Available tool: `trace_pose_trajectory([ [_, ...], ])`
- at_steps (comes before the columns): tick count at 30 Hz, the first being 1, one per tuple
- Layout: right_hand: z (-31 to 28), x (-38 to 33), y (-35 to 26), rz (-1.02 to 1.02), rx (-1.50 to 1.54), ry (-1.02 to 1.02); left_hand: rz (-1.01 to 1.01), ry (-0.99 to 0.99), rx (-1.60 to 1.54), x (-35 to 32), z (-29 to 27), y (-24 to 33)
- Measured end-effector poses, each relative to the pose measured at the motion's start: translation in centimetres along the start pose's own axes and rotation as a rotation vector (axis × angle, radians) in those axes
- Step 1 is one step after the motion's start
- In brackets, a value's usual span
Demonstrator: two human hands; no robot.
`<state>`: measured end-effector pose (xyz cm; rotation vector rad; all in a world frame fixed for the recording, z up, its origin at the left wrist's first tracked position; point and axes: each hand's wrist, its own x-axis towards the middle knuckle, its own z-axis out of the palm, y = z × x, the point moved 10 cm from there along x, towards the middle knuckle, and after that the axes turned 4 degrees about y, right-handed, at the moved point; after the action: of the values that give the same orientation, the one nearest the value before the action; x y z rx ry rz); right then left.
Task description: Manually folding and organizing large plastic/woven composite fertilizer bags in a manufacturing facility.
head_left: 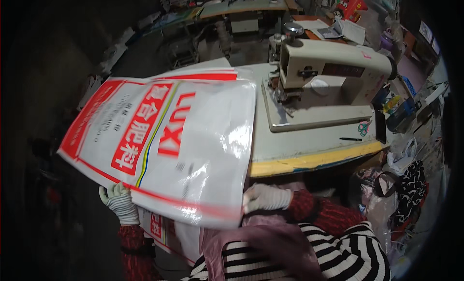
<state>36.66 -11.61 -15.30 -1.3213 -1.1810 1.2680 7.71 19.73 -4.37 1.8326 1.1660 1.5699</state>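
glossy white sack [193, 136], red-printed; gloved left hand [120, 200] and right hand [263, 198] fingers gripping its edge

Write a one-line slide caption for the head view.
Gloved left hand and right hand hold a white-and-red printed sack beside a cream sewing machine.

Dim, dark left side, glare on the glossy sack [193, 136], motion blur below, fisheye bending at edges.

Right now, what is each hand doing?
Left hand: closed on the lower left edge of the white and red sack.
Right hand: gripping the sack's lower right corner.
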Motion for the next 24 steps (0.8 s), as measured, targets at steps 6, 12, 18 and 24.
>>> trace_pose_trajectory([
  [6, -12.0, -1.4, 6.5, 0.142, 0.268, 0.615, -0.158, 0.096, 0.974, -4.1, -16.6, -14.3],
  [12, -15.4, -3.9, 5.2, 0.032, 0.500, 1.050, -1.214, -0.290, -0.499, -24.7, -8.3, -15.9],
  [18, -15.1, -1.5, 5.7, 0.213, 0.392, 0.714, -1.186, -0.260, -0.302, -32.9, -10.1, -18.0],
  [24, -0.5, 8.0, 5.1, 0.328, 0.022, 0.244, -0.688, -0.234, 1.127, -30.8, -23.9, -17.3],
])
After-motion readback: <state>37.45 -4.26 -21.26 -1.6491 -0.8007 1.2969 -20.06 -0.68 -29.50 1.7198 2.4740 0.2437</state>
